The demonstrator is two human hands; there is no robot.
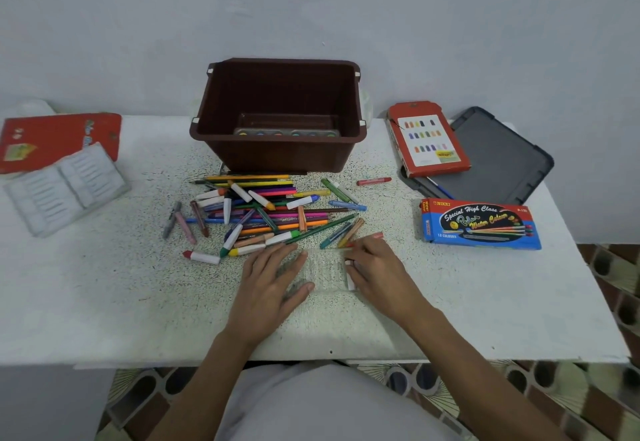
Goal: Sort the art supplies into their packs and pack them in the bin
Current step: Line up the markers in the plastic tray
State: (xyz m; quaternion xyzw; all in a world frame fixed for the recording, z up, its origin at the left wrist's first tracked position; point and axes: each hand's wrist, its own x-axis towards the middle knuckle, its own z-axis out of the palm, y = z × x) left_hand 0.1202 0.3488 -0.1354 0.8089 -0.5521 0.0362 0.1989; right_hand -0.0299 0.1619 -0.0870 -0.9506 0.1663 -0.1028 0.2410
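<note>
Left hand flat, fingers spread on clear tray; right hand pinches pen. Risk: tray slides, pen misses slot.

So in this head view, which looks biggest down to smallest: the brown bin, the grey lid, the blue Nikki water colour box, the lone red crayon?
1. brown bin, largest
2. grey lid, partly covered by a red box
3. blue Nikki water colour box, nearer the camera yet smaller
4. lone red crayon, smallest
</note>
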